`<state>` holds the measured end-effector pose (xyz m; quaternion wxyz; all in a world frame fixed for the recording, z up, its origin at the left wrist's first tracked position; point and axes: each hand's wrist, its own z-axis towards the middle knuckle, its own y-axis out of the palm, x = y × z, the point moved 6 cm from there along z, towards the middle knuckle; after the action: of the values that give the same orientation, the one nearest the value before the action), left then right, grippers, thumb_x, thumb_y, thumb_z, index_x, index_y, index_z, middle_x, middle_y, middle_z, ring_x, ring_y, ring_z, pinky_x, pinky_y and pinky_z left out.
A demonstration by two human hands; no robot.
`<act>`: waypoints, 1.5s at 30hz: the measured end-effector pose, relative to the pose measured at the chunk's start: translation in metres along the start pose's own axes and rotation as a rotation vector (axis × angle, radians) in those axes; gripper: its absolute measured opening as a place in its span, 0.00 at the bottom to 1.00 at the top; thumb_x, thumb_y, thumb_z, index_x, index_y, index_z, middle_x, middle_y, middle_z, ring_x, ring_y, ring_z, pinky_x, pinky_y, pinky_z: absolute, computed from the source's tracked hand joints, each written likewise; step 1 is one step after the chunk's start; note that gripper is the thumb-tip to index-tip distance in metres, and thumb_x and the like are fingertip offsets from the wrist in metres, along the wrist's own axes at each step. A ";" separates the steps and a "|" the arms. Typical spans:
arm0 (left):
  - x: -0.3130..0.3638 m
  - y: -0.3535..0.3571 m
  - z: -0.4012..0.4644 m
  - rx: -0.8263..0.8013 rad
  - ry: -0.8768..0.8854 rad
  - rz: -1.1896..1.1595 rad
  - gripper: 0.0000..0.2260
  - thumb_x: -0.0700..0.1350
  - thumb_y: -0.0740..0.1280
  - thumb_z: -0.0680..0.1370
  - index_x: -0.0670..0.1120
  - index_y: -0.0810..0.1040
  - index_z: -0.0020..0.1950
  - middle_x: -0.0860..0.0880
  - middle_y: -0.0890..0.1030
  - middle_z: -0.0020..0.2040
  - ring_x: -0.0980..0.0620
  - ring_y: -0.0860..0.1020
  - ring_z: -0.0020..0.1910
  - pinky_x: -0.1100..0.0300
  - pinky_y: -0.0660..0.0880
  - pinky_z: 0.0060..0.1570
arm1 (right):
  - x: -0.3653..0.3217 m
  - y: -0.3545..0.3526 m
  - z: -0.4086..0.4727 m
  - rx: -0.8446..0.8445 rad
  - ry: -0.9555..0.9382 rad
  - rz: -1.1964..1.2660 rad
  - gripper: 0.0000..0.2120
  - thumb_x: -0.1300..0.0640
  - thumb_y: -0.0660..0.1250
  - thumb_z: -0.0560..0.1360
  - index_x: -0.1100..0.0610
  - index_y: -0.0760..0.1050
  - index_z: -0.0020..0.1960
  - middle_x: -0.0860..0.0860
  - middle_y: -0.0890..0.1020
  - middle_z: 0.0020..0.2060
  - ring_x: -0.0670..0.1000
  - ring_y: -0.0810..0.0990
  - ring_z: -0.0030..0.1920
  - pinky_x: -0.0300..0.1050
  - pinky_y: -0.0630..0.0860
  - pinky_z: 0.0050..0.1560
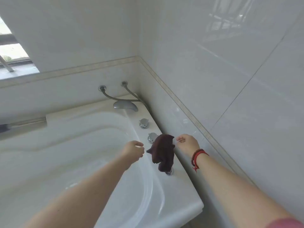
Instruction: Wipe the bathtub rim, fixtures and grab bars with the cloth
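A dark brown cloth (pixel 162 152) hangs draped over a chrome fixture (pixel 170 172) on the white bathtub rim (pixel 181 191), hiding all but its base. My left hand (pixel 134 149) hovers just left of the cloth with its fingers loosely curled, a small gap from the cloth's left corner. My right hand (pixel 187 143) is just right of the cloth's top corner, fingers curled with the tips close together, holding nothing that I can see. Beyond the cloth stand two chrome knobs (pixel 144 123) (pixel 152 137) and a chrome spout (pixel 125 106).
Two flexible hoses (pixel 115 97) run from the tiled back wall to the spout. A tiled wall (pixel 230 96) runs close along the rim's right side. The tub basin (pixel 65 153) lies to the left. A window (pixel 13 51) is at the far left.
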<state>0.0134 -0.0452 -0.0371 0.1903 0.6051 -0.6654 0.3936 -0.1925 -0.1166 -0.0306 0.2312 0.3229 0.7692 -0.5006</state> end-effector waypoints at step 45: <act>0.083 -0.086 -0.058 0.237 0.307 0.105 0.08 0.40 0.66 0.73 0.49 0.78 0.34 0.50 0.79 0.34 0.50 0.77 0.37 0.62 0.74 0.40 | -0.128 -0.053 -0.035 0.270 -0.354 -0.271 0.13 0.63 0.59 0.77 0.56 0.81 0.53 0.54 0.83 0.51 0.55 0.79 0.52 0.39 0.71 0.50</act>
<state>0.0664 -0.0521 0.0844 0.1961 0.5205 -0.6085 0.5660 -0.1441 -0.1337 0.1028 0.2477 0.1520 0.6794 -0.6738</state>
